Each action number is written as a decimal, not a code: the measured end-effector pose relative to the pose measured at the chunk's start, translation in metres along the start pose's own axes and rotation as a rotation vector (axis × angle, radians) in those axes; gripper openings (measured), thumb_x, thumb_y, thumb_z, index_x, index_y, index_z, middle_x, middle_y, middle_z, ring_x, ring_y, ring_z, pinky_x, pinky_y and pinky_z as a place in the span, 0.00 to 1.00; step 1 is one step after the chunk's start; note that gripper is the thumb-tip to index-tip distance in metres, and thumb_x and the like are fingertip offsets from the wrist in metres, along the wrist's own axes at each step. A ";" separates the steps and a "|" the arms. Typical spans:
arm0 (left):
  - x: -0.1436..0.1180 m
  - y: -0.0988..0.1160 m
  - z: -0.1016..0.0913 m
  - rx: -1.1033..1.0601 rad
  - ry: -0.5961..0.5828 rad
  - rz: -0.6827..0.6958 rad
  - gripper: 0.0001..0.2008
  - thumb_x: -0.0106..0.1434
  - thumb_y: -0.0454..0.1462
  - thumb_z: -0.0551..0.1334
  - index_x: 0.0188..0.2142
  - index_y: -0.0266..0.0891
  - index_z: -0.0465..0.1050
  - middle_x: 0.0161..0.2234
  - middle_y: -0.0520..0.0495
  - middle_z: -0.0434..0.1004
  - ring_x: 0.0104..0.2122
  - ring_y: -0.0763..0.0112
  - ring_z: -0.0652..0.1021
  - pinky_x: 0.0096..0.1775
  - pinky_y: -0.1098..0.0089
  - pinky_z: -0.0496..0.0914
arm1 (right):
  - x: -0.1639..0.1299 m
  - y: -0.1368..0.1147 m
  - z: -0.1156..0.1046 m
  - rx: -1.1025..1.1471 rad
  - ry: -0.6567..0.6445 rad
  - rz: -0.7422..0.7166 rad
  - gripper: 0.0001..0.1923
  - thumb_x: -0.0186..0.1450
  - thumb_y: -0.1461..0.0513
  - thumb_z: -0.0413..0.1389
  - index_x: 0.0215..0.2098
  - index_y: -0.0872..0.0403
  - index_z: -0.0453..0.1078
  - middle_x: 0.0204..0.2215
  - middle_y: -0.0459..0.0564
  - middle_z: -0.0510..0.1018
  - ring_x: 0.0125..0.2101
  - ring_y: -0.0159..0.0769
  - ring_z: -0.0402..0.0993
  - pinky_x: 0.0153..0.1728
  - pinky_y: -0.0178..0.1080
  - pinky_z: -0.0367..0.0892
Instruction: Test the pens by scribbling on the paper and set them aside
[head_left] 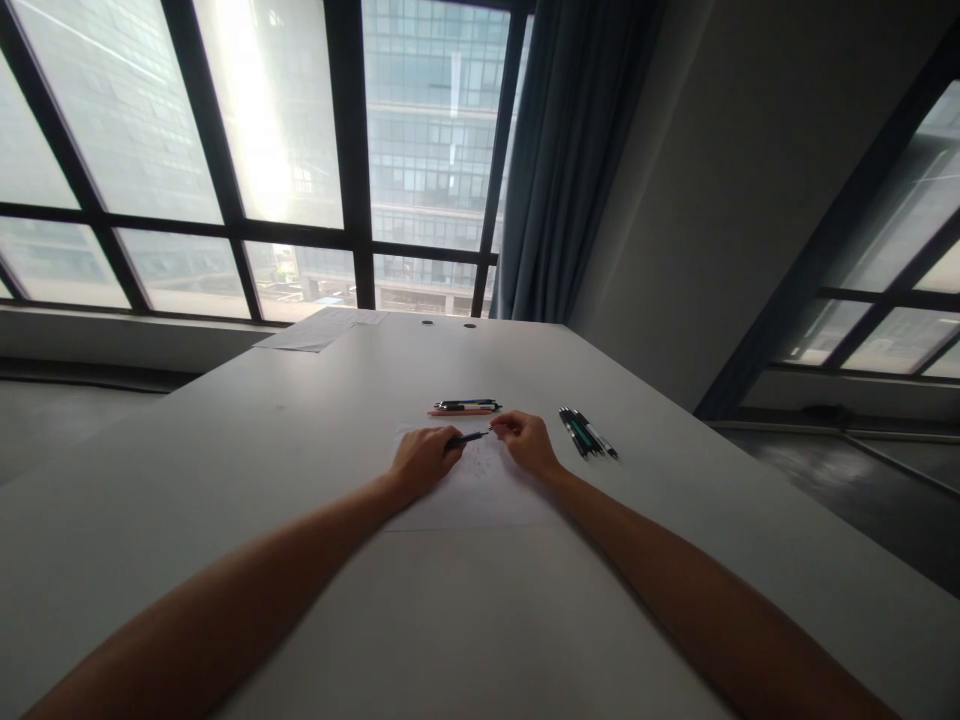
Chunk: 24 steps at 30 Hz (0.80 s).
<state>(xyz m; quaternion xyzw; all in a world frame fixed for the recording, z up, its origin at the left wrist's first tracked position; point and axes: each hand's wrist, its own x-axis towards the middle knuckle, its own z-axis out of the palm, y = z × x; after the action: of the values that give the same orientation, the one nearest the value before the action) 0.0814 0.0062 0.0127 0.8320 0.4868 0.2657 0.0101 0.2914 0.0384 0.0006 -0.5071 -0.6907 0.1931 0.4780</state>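
Hands (426,460) over paper (469,508), dark pen (468,438) pointing right, long axis nearly sideways

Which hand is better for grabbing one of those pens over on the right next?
Probably the right hand: it is nearer the pens on the right. The left hand is farther away and holds a dark pen.

Left hand (425,460) holds a dark pen (469,438), right hand (526,440) bunched just beside its end, marked paper (465,508) lies beneath on a white table (322,420), pens (466,408) beyond, more pens (586,434) to the right, blue curtain (559,150) beside a window (431,120).
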 end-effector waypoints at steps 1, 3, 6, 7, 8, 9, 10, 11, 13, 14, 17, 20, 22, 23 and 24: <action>0.000 -0.001 0.000 0.018 -0.001 -0.015 0.11 0.66 0.41 0.56 0.41 0.43 0.77 0.38 0.48 0.82 0.36 0.65 0.80 0.37 0.70 0.67 | 0.002 0.003 -0.005 -0.087 0.013 -0.027 0.07 0.59 0.66 0.55 0.31 0.55 0.76 0.27 0.49 0.79 0.27 0.35 0.73 0.31 0.36 0.66; 0.001 -0.001 0.000 0.060 -0.018 -0.049 0.12 0.67 0.42 0.55 0.41 0.43 0.77 0.38 0.47 0.82 0.36 0.64 0.80 0.37 0.69 0.67 | 0.004 0.008 -0.015 -0.308 -0.004 -0.136 0.09 0.59 0.69 0.54 0.31 0.55 0.77 0.32 0.50 0.80 0.32 0.36 0.74 0.35 0.37 0.66; 0.002 0.000 -0.001 0.114 -0.066 -0.106 0.13 0.67 0.43 0.54 0.40 0.43 0.77 0.38 0.46 0.82 0.37 0.63 0.80 0.37 0.68 0.67 | 0.003 0.012 -0.024 -0.565 -0.084 -0.214 0.13 0.60 0.72 0.53 0.34 0.54 0.77 0.37 0.50 0.80 0.37 0.36 0.75 0.40 0.37 0.65; 0.002 0.001 -0.001 0.128 -0.081 -0.125 0.14 0.67 0.43 0.54 0.40 0.42 0.77 0.38 0.46 0.82 0.37 0.62 0.80 0.37 0.68 0.67 | 0.003 0.012 -0.025 -0.615 -0.108 -0.211 0.13 0.60 0.72 0.53 0.35 0.53 0.77 0.38 0.50 0.80 0.38 0.37 0.75 0.41 0.37 0.64; 0.002 0.001 -0.002 0.139 -0.093 -0.142 0.14 0.66 0.43 0.54 0.40 0.42 0.77 0.38 0.45 0.82 0.37 0.62 0.80 0.37 0.68 0.68 | 0.002 0.012 -0.025 -0.651 -0.128 -0.208 0.14 0.61 0.71 0.53 0.37 0.53 0.77 0.39 0.50 0.80 0.38 0.37 0.75 0.42 0.37 0.64; 0.002 0.002 -0.002 0.148 -0.102 -0.156 0.14 0.66 0.43 0.54 0.40 0.42 0.77 0.38 0.44 0.82 0.37 0.61 0.80 0.37 0.67 0.68 | 0.002 0.011 -0.025 -0.679 -0.145 -0.213 0.14 0.62 0.71 0.53 0.40 0.53 0.77 0.40 0.50 0.80 0.40 0.37 0.75 0.43 0.37 0.63; 0.002 0.002 -0.002 0.156 -0.108 -0.167 0.14 0.66 0.42 0.54 0.40 0.42 0.77 0.38 0.44 0.82 0.37 0.61 0.80 0.37 0.67 0.68 | 0.002 0.011 -0.024 -0.700 -0.158 -0.221 0.15 0.62 0.71 0.53 0.42 0.53 0.77 0.41 0.50 0.80 0.41 0.38 0.74 0.45 0.38 0.63; 0.003 0.003 -0.002 0.161 -0.111 -0.176 0.14 0.66 0.42 0.54 0.40 0.42 0.77 0.38 0.44 0.82 0.37 0.60 0.80 0.37 0.67 0.68 | 0.003 0.011 -0.023 -0.713 -0.167 -0.228 0.15 0.63 0.70 0.53 0.44 0.53 0.76 0.42 0.51 0.79 0.43 0.38 0.74 0.46 0.38 0.62; 0.003 0.002 0.000 0.168 -0.111 -0.189 0.14 0.65 0.42 0.54 0.40 0.42 0.77 0.38 0.44 0.82 0.37 0.60 0.80 0.37 0.67 0.68 | 0.003 0.011 -0.022 -0.721 -0.185 -0.235 0.16 0.64 0.69 0.53 0.47 0.53 0.74 0.44 0.51 0.79 0.43 0.38 0.73 0.46 0.38 0.61; 0.003 0.002 0.000 0.170 -0.109 -0.195 0.14 0.65 0.42 0.54 0.40 0.42 0.77 0.37 0.44 0.82 0.37 0.61 0.80 0.37 0.67 0.68 | 0.004 0.011 -0.022 -0.722 -0.191 -0.236 0.16 0.64 0.69 0.53 0.48 0.53 0.74 0.44 0.51 0.79 0.43 0.38 0.73 0.46 0.38 0.61; 0.002 0.001 0.002 0.165 -0.096 -0.212 0.14 0.66 0.43 0.54 0.40 0.42 0.77 0.37 0.44 0.82 0.36 0.61 0.80 0.36 0.67 0.68 | 0.004 0.009 -0.024 -0.723 -0.159 -0.261 0.17 0.62 0.68 0.54 0.49 0.54 0.73 0.43 0.52 0.78 0.43 0.40 0.72 0.45 0.40 0.60; 0.002 0.001 0.002 0.131 -0.068 -0.205 0.14 0.66 0.43 0.55 0.41 0.43 0.77 0.37 0.45 0.82 0.36 0.61 0.80 0.36 0.68 0.68 | 0.003 0.001 -0.023 -0.697 -0.067 -0.329 0.17 0.59 0.69 0.55 0.47 0.55 0.73 0.43 0.54 0.77 0.45 0.43 0.70 0.46 0.43 0.60; 0.001 0.002 0.000 0.094 -0.043 -0.183 0.13 0.66 0.43 0.55 0.42 0.44 0.77 0.37 0.46 0.82 0.37 0.62 0.80 0.37 0.68 0.68 | 0.000 -0.004 -0.019 -0.625 -0.055 -0.382 0.14 0.59 0.69 0.55 0.43 0.55 0.74 0.42 0.54 0.77 0.45 0.43 0.70 0.47 0.43 0.60; 0.001 0.002 0.000 0.075 -0.031 -0.168 0.13 0.66 0.43 0.55 0.42 0.45 0.77 0.37 0.47 0.82 0.37 0.62 0.80 0.37 0.68 0.67 | -0.002 -0.007 -0.016 -0.571 -0.070 -0.408 0.12 0.60 0.69 0.56 0.42 0.54 0.74 0.42 0.53 0.77 0.45 0.42 0.70 0.46 0.43 0.60; 0.000 0.003 -0.001 0.057 -0.021 -0.151 0.13 0.66 0.43 0.56 0.42 0.44 0.77 0.38 0.48 0.82 0.37 0.63 0.80 0.38 0.68 0.67 | -0.003 -0.009 -0.013 -0.509 -0.088 -0.431 0.10 0.60 0.68 0.57 0.40 0.54 0.74 0.41 0.53 0.77 0.44 0.41 0.71 0.46 0.43 0.61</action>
<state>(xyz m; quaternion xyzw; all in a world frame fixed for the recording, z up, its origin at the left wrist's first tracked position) 0.0833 0.0050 0.0143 0.7957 0.5553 0.2415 0.0118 0.2974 0.0288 0.0120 -0.4436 -0.8280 -0.0693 0.3358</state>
